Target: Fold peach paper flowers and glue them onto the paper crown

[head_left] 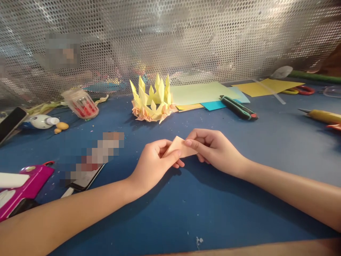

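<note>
You have a small peach folded paper piece (179, 147) pinched between both hands, just above the blue table (202, 206), near its middle and close in front of you. Your left hand (154, 161) grips its left end, thumb on top and fingers curled beneath. Your right hand (213, 149) grips the right end, fingertips pressed on the upper edge. The two hands nearly touch across the paper.

Straight behind the paper, well apart from it, stands a spiky yellow paper crown (153, 101) with a pinkish-orange base. Just to its right lie flat sheets: a pale green sheet (199, 92), with a blue sheet (214, 105) poking out below it. A green and black cutter (238, 106) lies across their edge. Farther right are a yellow sheet (266, 87), red scissors (301, 89) and a yellow-handled tool (323, 116).

To your left, a clear jar (81, 103) lies tilted, with red bits inside. A white glue bottle (39, 121) and a dark phone (12, 122) sit near the far left edge. A pink case (29, 183) lies beside your left forearm. A silver mesh wall (170, 39) closes the back of the table.
</note>
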Tool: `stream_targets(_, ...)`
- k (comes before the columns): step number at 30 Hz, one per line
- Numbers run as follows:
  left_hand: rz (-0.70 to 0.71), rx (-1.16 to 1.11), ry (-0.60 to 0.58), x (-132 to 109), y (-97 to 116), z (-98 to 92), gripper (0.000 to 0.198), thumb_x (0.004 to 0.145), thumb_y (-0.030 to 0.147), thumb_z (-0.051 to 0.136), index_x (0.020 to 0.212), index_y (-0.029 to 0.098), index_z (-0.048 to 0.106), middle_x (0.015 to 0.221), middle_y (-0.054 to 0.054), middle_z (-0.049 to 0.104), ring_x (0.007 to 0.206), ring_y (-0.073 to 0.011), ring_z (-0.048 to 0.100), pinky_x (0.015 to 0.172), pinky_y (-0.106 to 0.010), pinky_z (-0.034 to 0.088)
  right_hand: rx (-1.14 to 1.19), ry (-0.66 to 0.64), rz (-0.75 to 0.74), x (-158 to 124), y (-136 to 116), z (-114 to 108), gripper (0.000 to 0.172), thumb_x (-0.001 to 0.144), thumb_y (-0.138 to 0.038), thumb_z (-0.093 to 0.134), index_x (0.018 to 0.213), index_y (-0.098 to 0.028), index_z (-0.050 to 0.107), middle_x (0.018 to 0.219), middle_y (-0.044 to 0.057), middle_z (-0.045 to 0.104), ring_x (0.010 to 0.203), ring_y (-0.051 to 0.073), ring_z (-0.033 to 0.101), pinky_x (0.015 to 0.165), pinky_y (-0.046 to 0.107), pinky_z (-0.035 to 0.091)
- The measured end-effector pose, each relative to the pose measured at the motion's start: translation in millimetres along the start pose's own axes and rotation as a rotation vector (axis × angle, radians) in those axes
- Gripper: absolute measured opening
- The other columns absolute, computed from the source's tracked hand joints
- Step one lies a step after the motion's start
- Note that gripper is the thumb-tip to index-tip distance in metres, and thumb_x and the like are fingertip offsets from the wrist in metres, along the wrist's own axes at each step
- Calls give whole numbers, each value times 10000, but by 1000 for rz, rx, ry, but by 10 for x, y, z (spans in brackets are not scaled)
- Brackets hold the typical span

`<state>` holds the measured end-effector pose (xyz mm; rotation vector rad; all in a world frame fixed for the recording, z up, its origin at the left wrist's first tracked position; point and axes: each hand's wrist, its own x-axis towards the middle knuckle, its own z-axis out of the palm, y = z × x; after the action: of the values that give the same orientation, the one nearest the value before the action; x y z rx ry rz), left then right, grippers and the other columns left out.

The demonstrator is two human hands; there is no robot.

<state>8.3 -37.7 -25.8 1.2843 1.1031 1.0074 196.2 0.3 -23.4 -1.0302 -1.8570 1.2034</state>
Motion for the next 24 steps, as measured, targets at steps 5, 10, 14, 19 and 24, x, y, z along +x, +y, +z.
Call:
stream_targets(5,34,97,-38,-23,-17,-8,243,957,291,610,806,132,715,618,14,654,556,-87,584,549,-188,458,-57,14,-16,-25,-4,-9,379,906,-522,616,762,-171,613,480,-70,439,400,60,354,379,197,239)
stream_targets(10,83,148,-46,-43,-40,-15,458,1031,427,453,788,141,716,545,31,559,511,-91,489,521,-215,386,-177,14,-69,-49,-27,-11,293,934,-421,589,774,-177,615,609,0,631,527,108,524,493,226,406)
stream_targets(14,77,267,-80,-67,-38,-23,426,1017,433,494,798,165,743,538,41,545,528,-95,488,555,-227,372,-243,5,-140,-66,-43,2,238,966,-385,546,873,-185,634,695,22,712,606,126,573,563,234,449)
stream_targets(19,76,327,-143,-73,-34,-25,385,1026,388,478,860,186,760,552,45,550,551,-102,506,588,-235,387,-206,6,-192,-100,-38,9,237,986,-389,542,852,-202,596,673,7,706,588,118,576,549,226,437)
stream_targets(24,72,332,-201,-55,-39,-33,316,1024,241,431,1189,211,699,668,39,598,551,-104,492,567,-234,418,-222,97,-188,-95,16,-3,269,983,-437,532,845,-209,565,575,-37,541,496,96,404,457,236,300)
